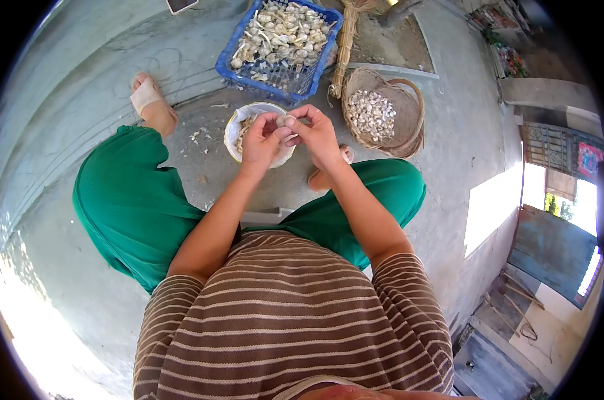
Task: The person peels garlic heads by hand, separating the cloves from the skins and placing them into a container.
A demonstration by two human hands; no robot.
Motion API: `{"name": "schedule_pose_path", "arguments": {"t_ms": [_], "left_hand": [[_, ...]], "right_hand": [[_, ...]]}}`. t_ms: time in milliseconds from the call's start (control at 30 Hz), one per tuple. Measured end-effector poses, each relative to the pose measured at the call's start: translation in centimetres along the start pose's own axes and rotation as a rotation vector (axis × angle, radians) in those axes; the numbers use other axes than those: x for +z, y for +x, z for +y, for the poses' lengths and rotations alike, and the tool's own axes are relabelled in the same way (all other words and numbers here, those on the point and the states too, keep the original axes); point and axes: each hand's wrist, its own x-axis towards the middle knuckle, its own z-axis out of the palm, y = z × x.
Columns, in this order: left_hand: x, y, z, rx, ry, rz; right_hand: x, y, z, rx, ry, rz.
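Observation:
My left hand [260, 143] and my right hand [315, 137] meet over the right side of a white-lined bowl [234, 140]. Between their fingertips is a pale garlic bulb [283, 121], gripped from both sides and partly hidden by the fingers. Pale pieces or peelings show in the bowl's left part. Beyond the hands, a blue plastic crate [225, 61] holds many garlic bulbs [285, 33]. To the right, a woven basket [408, 123] with a handle holds a heap of loose garlic cloves [372, 115].
A straw broom [345, 47] lies between crate and basket. Scraps of peel [198, 137] are on the concrete floor left of the bowl. My knees stand either side of the bowl. A phone-like object [182, 5] is at the top edge. Long-handled tools [508, 303] are at the lower right.

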Motion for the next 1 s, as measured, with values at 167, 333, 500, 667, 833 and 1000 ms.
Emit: {"name": "schedule_pose_path", "arguments": {"t_ms": [167,333,500,667,833,1000], "left_hand": [[-1.0,-0.6,0.9,-0.011,0.028,-0.092],[-1.4,-1.1,0.9,-0.055,0.032,-0.121],[-1.8,-1.5,0.8,-0.152,-0.003,-0.176],[-2.1,-1.7,0.9,-0.171,-0.052,-0.182],[-2.1,-1.6,1.1,-0.151,-0.063,-0.182],[-0.4,-1.4,3.8,-0.051,-0.004,-0.104]], "right_hand": [[-0.3,0.0,1.7,-0.009,0.132,-0.061],[-0.6,-0.4,1.5,-0.031,0.104,-0.112],[-0.9,-0.8,2.2,-0.078,0.065,-0.105],[-0.7,-1.1,2.9,-0.053,0.165,-0.132],[-0.6,-1.4,2.3,-0.026,0.300,-0.148],[-0.3,-1.4,1.8,-0.077,0.391,-0.133]]}}
